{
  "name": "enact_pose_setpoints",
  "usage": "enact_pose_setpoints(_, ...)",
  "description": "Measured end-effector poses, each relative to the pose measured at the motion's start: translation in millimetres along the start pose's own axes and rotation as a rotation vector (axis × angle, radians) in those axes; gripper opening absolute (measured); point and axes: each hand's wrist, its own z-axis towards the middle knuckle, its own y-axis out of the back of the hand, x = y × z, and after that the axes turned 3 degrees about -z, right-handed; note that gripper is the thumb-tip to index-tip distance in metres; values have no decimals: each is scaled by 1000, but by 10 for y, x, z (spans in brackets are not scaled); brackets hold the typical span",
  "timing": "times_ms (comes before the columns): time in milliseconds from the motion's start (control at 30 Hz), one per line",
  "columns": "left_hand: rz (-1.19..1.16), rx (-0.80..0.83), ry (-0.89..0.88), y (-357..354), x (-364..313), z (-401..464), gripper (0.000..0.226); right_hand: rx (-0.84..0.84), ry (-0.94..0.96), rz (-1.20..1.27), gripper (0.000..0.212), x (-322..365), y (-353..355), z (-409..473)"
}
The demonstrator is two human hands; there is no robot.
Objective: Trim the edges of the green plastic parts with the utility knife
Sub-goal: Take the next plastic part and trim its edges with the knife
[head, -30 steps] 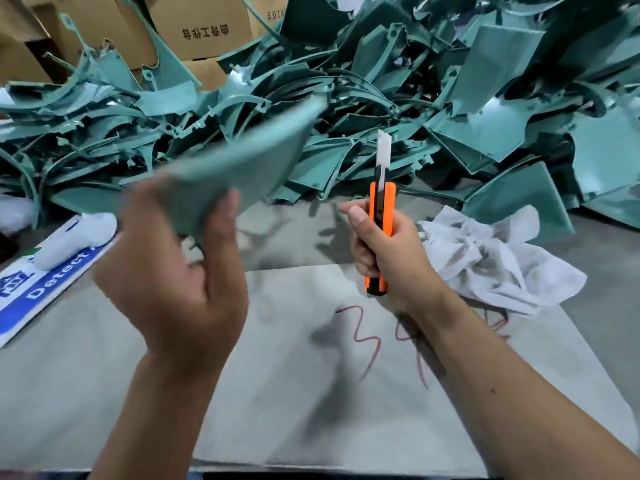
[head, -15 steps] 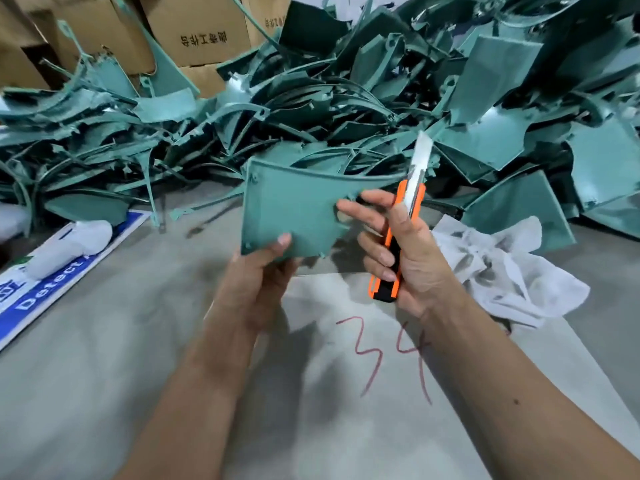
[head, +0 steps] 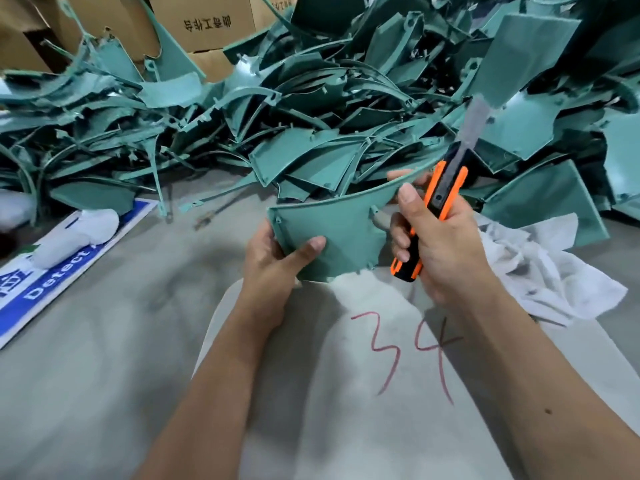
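Left grip: the left hand (head: 273,258) pinches the green plastic part (head: 332,237) at its lower left corner, thumb across the near face, fingers hidden behind.
Right grip: the right hand (head: 440,244) is wrapped round the utility knife (head: 436,206), thumb raised along the handle; its index finger reaches to the part's upper right rim.
Knife: orange and black handle, blade (head: 472,123) extended and pointing toward 1 o'clock, above the part's upper right corner. Whether the blade touches the part cannot be told.
Part: a fan-shaped panel held upright above the tabletop (head: 104,375), at picture centre, curved rim on top.
At 12 o'clock: a large pile of green parts (head: 311,109), with cardboard boxes (head: 207,22) behind it.
At 3 o'clock: a crumpled white cloth (head: 540,275), just beside the right hand.
At 6 o'clock: a pale sheet (head: 346,410) marked "34" in red, under both forearms.
At 9 o'clock: a blue and white sign (head: 38,289) with a white bundle (head: 76,237) lying on it.
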Motion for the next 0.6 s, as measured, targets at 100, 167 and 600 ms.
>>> enact_pose_setpoints(100,-86,-97,67,-80,11,12,38,-29,-34,-81,47,-59,-45,2)
enact_pose_setpoints(167,-243,-245,130,-101,-9,27,40,-29,-77,-115,42,-104,-36,-17)
enact_pose_setpoints(600,-483,-266,438,-54,-89,52,25,189,269,-836,12,-166,-185,-208)
